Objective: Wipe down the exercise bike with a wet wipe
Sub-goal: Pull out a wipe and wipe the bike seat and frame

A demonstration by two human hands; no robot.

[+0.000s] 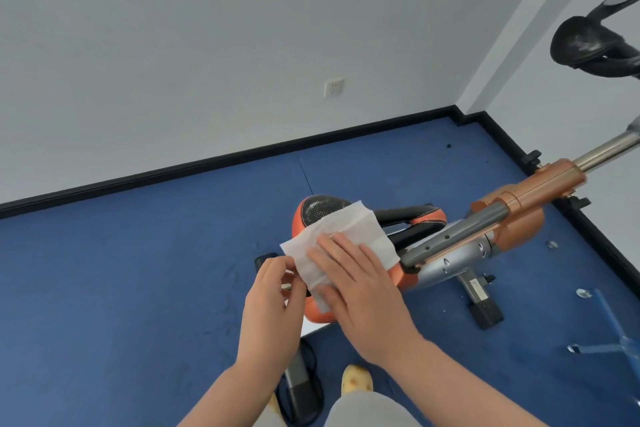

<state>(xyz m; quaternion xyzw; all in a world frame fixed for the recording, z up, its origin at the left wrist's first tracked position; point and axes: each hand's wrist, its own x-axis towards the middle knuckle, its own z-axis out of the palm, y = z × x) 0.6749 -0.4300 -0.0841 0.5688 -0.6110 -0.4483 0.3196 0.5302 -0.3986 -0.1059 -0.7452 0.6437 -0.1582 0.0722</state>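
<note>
— Where the wipe [341,239] lies, what is under it?
— The saddle [320,210]: rounded, orange-edged, with a black dimpled top. The thin white crinkled sheet is spread flat across it.
— And the hands?
— The right hand [360,291] presses on the wipe with straight fingers [329,246]. The left hand [272,302] pinches its near corner between curled fingertips.
— Beyond that?
— An orange and silver frame [519,204] with a shiny steel post, black padded handlebars [588,45], blue carpet [138,288], black skirting, pale walls.
</note>
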